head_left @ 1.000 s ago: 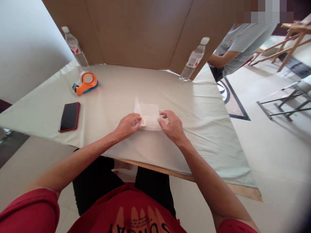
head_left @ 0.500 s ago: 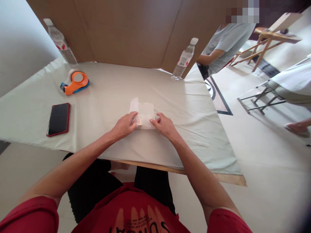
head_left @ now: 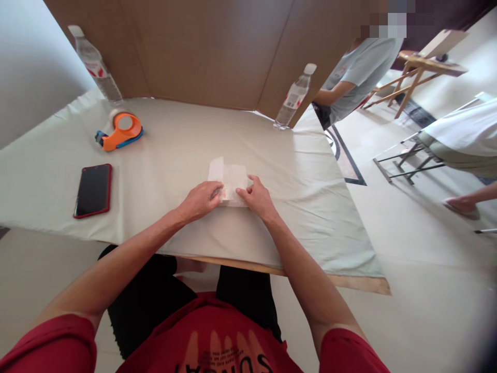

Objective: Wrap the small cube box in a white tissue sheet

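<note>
A small, whitish, partly see-through wrapping sheet (head_left: 235, 177) lies on the cloth in front of me, with a raised flap at its far left. A small pale item with orange marks (head_left: 225, 194) shows at its near part; its kind is too small to make out. My left hand (head_left: 202, 199) is closed at the sheet's left side, thumb and fingers pinching there. On the other side, my right hand (head_left: 257, 197) grips the right edge, its thumb on top of the sheet and its fingers along the side.
An orange tape dispenser (head_left: 123, 130) and a red-cased phone (head_left: 93, 190) lie to the left. Two water bottles (head_left: 97, 67) stand before a tall cardboard panel (head_left: 202, 52). Beyond the table's cloth (head_left: 163, 140), a seated person (head_left: 349, 77) and another person's leg (head_left: 466, 202) appear at right.
My right hand has moved slightly left, its thumb further onto the sheet. My left hand and the sheet have shifted a little to the right.
</note>
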Tool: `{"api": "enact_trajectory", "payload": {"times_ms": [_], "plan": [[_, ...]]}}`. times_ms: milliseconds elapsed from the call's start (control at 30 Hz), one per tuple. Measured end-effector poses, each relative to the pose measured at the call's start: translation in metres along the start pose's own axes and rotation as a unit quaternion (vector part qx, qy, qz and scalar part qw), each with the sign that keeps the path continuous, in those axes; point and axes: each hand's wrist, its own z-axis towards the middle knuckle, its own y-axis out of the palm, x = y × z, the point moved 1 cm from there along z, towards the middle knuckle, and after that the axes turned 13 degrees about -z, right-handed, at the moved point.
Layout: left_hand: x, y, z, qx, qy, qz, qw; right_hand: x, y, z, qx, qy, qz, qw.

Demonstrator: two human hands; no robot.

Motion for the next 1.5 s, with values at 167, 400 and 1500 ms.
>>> {"api": "enact_trajectory", "payload": {"times_ms": [167, 400, 1500], "plan": [[0.001, -0.001, 0.0, -0.007, -0.001, -0.002, 1.0, 0.002, 0.006, -0.005, 0.041, -0.037, 0.094, 0.994], [0.001, -0.001, 0.002, -0.006, 0.011, 0.022, 1.0, -0.001, 0.003, -0.011, -0.002, 0.046, 0.209, 0.977], [0.0, 0.003, 0.005, 0.028, 0.049, 0.046, 0.997, -0.046, 0.003, -0.024, -0.074, 0.014, 0.397, 0.915]]}}
